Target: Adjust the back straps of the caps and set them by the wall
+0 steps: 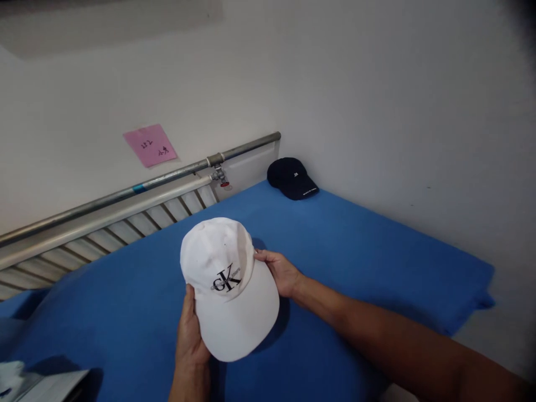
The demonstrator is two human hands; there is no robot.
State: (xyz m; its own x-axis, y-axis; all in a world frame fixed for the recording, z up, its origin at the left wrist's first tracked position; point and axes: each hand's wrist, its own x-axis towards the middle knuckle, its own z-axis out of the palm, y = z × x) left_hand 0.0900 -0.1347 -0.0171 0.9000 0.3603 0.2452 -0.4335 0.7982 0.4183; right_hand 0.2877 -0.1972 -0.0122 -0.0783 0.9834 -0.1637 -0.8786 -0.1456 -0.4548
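Observation:
I hold a white baseball cap [226,279] with a black "CK" logo above a blue padded surface [355,262]. Its brim points toward me. My left hand [189,329] grips the cap's left edge near the brim, thumb on top. My right hand [281,272] grips the cap's right side, fingers tucked under the edge. Both hands are closed on the cap.
A dark navy cap [292,177] lies at the far corner of the blue surface against the white wall. A metal pipe [167,177] and a slatted radiator [104,234] run along the left wall below a pink note [149,145]. Pale items [25,382] sit at bottom left.

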